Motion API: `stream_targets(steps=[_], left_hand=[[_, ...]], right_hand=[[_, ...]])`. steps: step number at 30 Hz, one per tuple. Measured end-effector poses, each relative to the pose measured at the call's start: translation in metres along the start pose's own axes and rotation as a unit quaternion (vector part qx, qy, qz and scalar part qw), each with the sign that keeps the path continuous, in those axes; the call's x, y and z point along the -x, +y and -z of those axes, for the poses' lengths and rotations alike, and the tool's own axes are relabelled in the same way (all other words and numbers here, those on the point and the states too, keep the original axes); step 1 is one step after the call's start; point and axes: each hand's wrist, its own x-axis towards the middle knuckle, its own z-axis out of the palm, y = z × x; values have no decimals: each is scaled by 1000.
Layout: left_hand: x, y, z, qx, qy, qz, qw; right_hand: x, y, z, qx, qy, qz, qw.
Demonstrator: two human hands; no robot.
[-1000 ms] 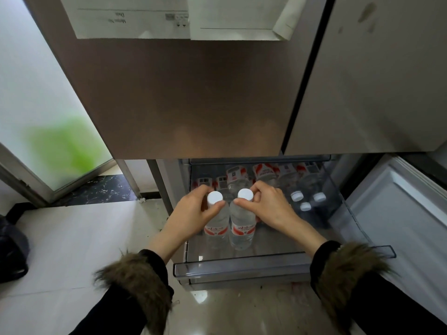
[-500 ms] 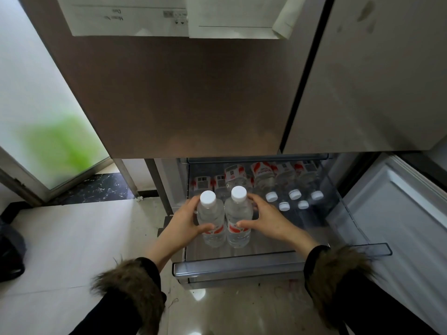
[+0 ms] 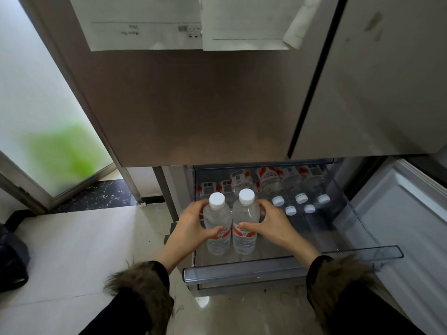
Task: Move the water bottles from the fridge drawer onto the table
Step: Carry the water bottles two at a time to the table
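Each hand [image 3: 191,226] [image 3: 271,223] has fingers wrapped around a bottle's [image 3: 216,226] [image 3: 244,226] label band; full, probably heavy, slick, best gripped there.

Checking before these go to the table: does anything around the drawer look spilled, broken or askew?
Nothing looks spilled or broken. The left hand and right hand each grip an upright capped bottle. Oddities are minor: a dog-eared paper on the fridge door and smudges on the right door.
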Motion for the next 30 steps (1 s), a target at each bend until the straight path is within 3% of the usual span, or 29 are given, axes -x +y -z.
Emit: stream_targets(steps=[7,14,21,30], left_hand=[[13,30,26,51,71,-45,995],[35,106,86,194,249,-68,946],[95,122,120,276,356,-17,893],[222,73,147,192,453,97,865]], right_hand=[[25,-27,24,-53,55,57,995],[47,-103,63,-167,66,191,965],[73,-143,48,-177,-5,253,951],[104,-175,-38,-130,-156,285,937]])
